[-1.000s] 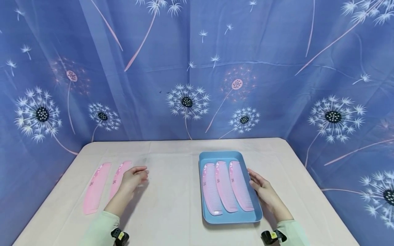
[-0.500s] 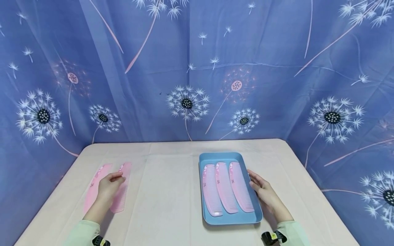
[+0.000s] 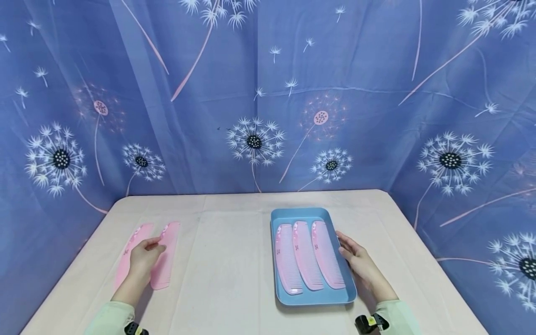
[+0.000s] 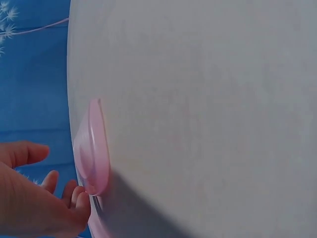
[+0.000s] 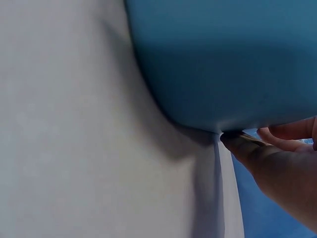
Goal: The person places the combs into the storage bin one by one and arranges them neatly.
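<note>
Two pink combs lie side by side at the left of the table in the head view. My left hand [image 3: 144, 258] overlaps the left comb [image 3: 123, 265] and pinches the spine of the right-hand comb [image 3: 165, 265]. In the left wrist view that comb [image 4: 94, 153] stands tilted, with fingertips at its near end. On the right, three more pink combs [image 3: 307, 256] lie in a row inside a blue tray [image 3: 316, 298]. My right hand [image 3: 362, 265] rests with fairly straight fingers and thumb against the tray's right side. In the right wrist view their tips touch the tray wall [image 5: 223, 84].
A pale cloth covers the table [image 3: 226, 260], which has a rounded far edge. Blue curtains [image 3: 201, 116] printed with dandelions hang behind it and along both sides. The tray stands right of the table's middle.
My left hand has moved left onto the right-hand loose comb, which now shows its teeth less and looks tipped. The right hand and the tray have stayed in place.
</note>
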`<control>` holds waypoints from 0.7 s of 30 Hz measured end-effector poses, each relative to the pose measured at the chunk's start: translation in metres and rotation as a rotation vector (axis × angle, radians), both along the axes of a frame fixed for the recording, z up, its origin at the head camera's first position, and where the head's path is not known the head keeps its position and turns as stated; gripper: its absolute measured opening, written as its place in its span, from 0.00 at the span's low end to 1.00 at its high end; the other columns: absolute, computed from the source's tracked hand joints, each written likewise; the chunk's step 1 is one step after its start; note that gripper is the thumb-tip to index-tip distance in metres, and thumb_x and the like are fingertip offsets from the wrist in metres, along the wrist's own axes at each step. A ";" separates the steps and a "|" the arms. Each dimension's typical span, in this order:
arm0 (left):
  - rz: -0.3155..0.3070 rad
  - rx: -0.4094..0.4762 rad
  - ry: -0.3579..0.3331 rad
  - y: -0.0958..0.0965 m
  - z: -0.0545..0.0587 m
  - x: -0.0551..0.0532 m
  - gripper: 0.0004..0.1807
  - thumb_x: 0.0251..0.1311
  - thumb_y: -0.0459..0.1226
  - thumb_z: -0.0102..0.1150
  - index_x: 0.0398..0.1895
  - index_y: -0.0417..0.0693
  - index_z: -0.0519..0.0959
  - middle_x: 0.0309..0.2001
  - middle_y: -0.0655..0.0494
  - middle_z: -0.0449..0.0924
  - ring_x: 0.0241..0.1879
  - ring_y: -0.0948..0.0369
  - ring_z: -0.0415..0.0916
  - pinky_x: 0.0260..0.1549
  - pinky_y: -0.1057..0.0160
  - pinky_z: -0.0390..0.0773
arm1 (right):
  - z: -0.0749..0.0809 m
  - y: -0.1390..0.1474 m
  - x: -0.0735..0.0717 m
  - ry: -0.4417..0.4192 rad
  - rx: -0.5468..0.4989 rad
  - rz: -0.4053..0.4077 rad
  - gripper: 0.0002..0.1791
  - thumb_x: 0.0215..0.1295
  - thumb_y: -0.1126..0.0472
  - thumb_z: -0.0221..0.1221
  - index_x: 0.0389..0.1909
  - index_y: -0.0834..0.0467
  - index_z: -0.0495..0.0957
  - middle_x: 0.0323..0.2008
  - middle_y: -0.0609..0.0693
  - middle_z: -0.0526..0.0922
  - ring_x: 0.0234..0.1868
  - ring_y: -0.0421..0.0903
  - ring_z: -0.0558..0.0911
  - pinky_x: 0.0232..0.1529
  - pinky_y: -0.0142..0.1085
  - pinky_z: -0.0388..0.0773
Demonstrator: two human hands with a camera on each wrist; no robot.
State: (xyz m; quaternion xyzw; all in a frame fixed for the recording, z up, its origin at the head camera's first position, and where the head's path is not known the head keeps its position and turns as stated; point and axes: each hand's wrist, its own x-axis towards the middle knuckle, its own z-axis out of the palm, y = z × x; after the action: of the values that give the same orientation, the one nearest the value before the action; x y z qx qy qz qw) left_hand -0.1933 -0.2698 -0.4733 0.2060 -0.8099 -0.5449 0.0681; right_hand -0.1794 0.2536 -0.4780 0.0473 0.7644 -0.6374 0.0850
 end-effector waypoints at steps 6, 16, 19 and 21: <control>0.022 -0.032 0.003 -0.001 -0.003 0.001 0.22 0.57 0.26 0.53 0.56 0.23 0.69 0.47 0.34 0.69 0.47 0.48 0.66 0.26 0.81 0.65 | 0.000 0.000 0.001 0.007 0.007 0.008 0.29 0.74 0.71 0.41 0.73 0.63 0.50 0.72 0.67 0.52 0.73 0.61 0.51 0.72 0.52 0.49; -0.026 -0.030 -0.072 -0.005 -0.006 0.001 0.29 0.55 0.25 0.52 0.60 0.20 0.59 0.53 0.28 0.63 0.53 0.39 0.64 0.51 0.49 0.72 | 0.000 0.000 0.000 -0.008 0.015 0.001 0.29 0.74 0.70 0.40 0.74 0.61 0.50 0.72 0.65 0.51 0.73 0.61 0.50 0.72 0.52 0.49; -0.056 -0.064 -0.089 -0.006 -0.007 0.000 0.32 0.53 0.26 0.54 0.61 0.19 0.58 0.54 0.25 0.63 0.54 0.37 0.64 0.54 0.45 0.70 | -0.001 0.000 0.000 -0.011 0.013 -0.001 0.29 0.74 0.70 0.40 0.74 0.61 0.50 0.72 0.65 0.51 0.73 0.61 0.50 0.72 0.52 0.49; -0.081 -0.118 -0.100 -0.007 -0.007 -0.001 0.34 0.52 0.27 0.57 0.61 0.19 0.57 0.54 0.23 0.63 0.54 0.35 0.65 0.55 0.43 0.70 | -0.001 -0.001 0.000 -0.010 0.011 -0.001 0.29 0.74 0.70 0.40 0.74 0.61 0.50 0.72 0.65 0.51 0.73 0.61 0.50 0.72 0.52 0.49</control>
State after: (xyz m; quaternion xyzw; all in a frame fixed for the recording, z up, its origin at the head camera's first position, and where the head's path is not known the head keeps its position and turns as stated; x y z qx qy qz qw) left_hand -0.1946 -0.2766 -0.4799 0.1957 -0.8507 -0.4876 0.0172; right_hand -0.1794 0.2528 -0.4789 0.0513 0.7673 -0.6331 0.0880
